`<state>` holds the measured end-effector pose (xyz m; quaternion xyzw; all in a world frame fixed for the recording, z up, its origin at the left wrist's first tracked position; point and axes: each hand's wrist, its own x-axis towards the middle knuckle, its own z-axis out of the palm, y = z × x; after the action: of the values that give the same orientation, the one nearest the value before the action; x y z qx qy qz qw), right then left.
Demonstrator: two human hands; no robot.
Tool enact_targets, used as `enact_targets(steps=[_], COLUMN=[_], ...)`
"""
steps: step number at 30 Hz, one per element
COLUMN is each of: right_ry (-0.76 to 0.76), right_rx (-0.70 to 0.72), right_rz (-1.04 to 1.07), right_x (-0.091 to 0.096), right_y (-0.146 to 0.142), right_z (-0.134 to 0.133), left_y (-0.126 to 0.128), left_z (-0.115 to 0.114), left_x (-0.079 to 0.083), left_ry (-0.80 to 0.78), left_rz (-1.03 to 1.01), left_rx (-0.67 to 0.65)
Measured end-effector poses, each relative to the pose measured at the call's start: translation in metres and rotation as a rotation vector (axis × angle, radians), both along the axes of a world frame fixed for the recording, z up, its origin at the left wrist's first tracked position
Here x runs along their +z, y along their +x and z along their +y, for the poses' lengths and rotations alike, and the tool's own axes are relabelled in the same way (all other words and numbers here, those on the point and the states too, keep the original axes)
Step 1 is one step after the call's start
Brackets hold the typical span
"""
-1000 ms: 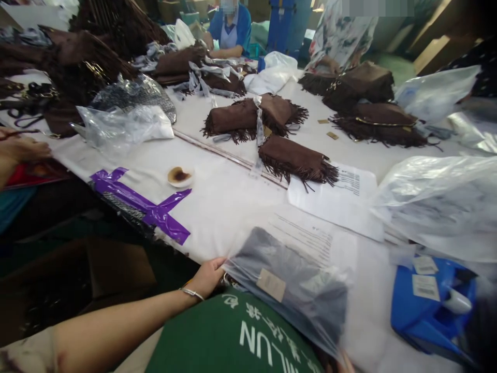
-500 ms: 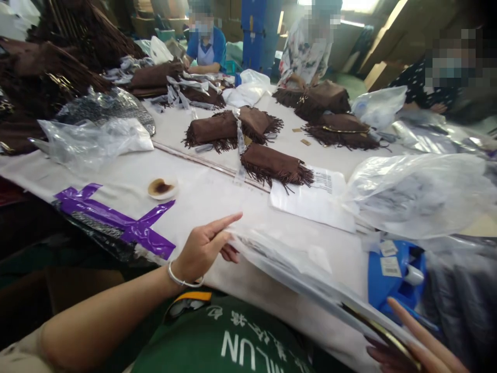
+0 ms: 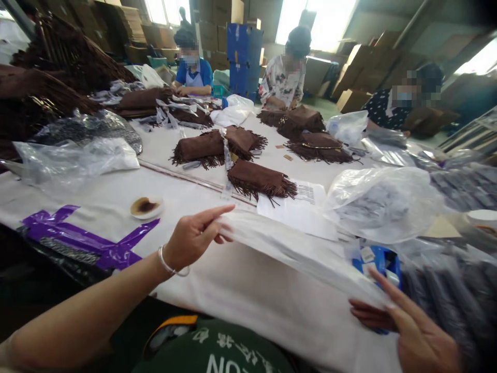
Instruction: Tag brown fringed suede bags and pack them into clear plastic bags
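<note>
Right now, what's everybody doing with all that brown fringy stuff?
The person nearest us is holding a whitish plastic packet above the white table, one end in the left hand's grip, the other in the right hand's grip. The brown fringed pieces lie farther across the table. Around it are people in blue, a flowered top and dots; their exact work is too small to tell.
</note>
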<state>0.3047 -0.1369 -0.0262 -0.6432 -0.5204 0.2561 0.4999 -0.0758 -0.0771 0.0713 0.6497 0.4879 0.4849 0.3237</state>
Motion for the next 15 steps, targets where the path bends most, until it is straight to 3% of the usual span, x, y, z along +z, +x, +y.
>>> enact_targets(steps=[3, 5, 7, 9, 12, 15], right_ry=[-0.188, -0.268, -0.232, -0.06, 0.188, 0.283], right_rx=[0.15, 0.174, 0.127, 0.067, 0.031, 0.139], right_rz=[0.116, -0.005, -0.214, -0.402, -0.526, -0.487], right_x=[-0.069, -0.112, -0.141, -0.154, -0.156, -0.155], right_y=[-0.009, -0.017, -0.027, -0.035, -0.042, -0.044], right_z=[-0.016, -0.028, -0.037, -0.041, -0.036, -0.026], left_y=[-0.017, -0.025, -0.029, -0.031, -0.026, -0.002], left_z=[-0.024, -0.04, -0.054, -0.064, -0.07, -0.062], left_x=[-0.055, -0.094, -0.125, -0.143, -0.149, -0.145], left_ry=[-0.192, -0.403, -0.617, -0.753, -0.844, -0.944], left_rz=[0.028, -0.031, -0.129, -0.219, -0.254, -0.181], left_rx=[0.032, 0.077, 0.163, 0.249, 0.273, 0.062])
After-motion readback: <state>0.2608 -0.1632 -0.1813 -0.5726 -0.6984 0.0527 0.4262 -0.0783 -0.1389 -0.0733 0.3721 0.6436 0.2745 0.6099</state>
